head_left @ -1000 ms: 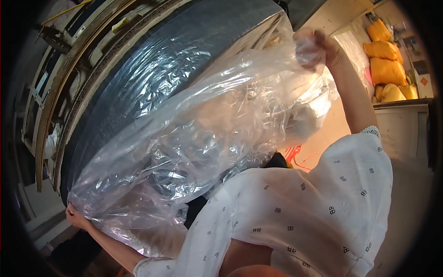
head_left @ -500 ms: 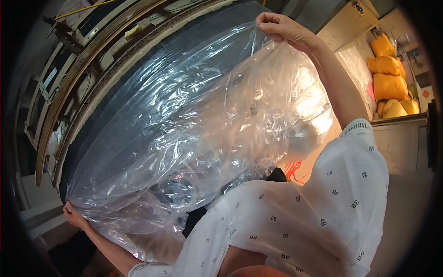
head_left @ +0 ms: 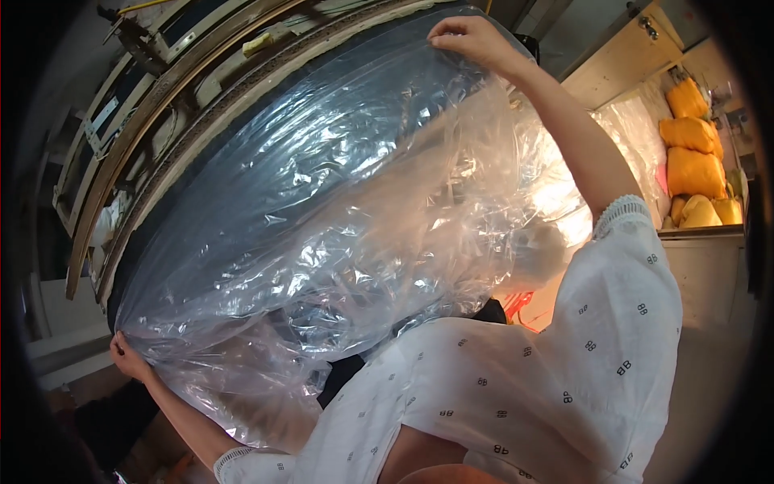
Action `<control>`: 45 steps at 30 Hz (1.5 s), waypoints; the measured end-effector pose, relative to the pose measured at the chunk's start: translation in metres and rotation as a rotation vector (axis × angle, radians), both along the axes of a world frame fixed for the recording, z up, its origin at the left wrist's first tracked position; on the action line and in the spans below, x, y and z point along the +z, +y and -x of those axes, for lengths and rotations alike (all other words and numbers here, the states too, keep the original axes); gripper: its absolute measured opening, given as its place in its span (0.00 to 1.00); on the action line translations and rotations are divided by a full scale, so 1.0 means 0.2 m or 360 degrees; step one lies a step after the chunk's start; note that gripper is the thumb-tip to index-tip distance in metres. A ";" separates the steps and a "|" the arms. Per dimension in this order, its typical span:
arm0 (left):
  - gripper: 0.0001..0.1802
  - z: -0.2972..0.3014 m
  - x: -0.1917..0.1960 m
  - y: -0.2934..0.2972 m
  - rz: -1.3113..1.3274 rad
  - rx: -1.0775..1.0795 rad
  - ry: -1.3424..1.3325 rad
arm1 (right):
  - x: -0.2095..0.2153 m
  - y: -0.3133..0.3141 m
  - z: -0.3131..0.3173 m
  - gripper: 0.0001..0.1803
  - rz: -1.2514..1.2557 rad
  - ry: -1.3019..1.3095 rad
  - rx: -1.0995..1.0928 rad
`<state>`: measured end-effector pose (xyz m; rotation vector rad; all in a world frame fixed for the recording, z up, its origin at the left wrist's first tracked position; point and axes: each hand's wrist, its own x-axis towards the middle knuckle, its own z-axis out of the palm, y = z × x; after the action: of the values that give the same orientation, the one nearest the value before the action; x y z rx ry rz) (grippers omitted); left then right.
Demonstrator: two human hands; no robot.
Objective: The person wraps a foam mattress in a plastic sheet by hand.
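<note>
- At the far left we see wooden frames [head_left: 121, 153] stacked on edge, curving with the lens.
- Low on the left, our left hand [head_left: 129, 359] pinches the lower corner of a large clear plastic sheet [head_left: 339, 234], fingers closed on its edge.
- The sheet spreads across the middle of the view, crinkled and shiny, stretched on a slant between our two hands, which are well apart.
- Behind the sheet lies a big dark rounded surface [head_left: 242, 153], seen through the plastic.
- At the top, right of centre, our right hand [head_left: 472, 40] grips the sheet's upper edge, arm raised.
- Our white patterned garment [head_left: 516, 387] fills the lower right.
- At the far right, orange-yellow filled sacks [head_left: 693, 153] sit on a shelf, beside a wooden cabinet [head_left: 621, 60].
</note>
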<state>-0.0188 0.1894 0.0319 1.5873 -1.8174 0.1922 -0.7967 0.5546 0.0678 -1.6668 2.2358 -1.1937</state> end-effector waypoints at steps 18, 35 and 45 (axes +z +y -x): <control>0.12 -0.32 0.51 0.90 -0.0923 -0.0029 0.0521 | -0.13 -0.27 0.03 0.20 -0.0112 0.0282 -0.0358; 0.11 0.01 0.18 0.17 0.0078 -0.0239 0.1164 | 0.02 -0.46 0.40 0.09 0.0444 0.0357 -0.0670; 0.14 -0.06 -0.17 -0.61 -0.0074 -0.0080 0.0946 | -0.16 -0.58 0.30 0.16 0.0449 0.0089 -0.0629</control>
<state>-0.0060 0.0673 -0.0017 1.4291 -1.3959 -0.3185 -0.8573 0.4384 0.0366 -1.3871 2.6194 -1.6354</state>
